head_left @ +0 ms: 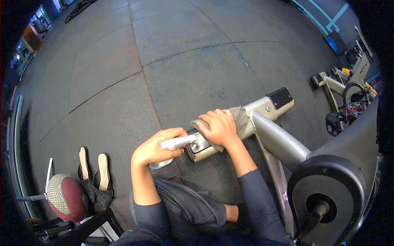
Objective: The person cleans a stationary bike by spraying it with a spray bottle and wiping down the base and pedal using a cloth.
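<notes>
My left hand (158, 148) is wrapped round a white spray bottle (178, 142), its nozzle end close to the left end of a silver metal base bar (250, 119). Pressed on that bar, my right hand (219, 127) holds a grey cloth (240, 117) flat against the metal. The cloth spreads out on both sides of the fingers. A bolt shows on the bar between the bottle and the cloth. A black cap covers the far right end of the bar.
The exercise bike's frame (283, 137) and round black housing (326, 192) rise at the right. Another bike (355, 90) stands beyond. Black sandals (102, 180) and a maroon bike seat (67, 199) are at the lower left. Dark floor tiles (197, 78) stretch ahead.
</notes>
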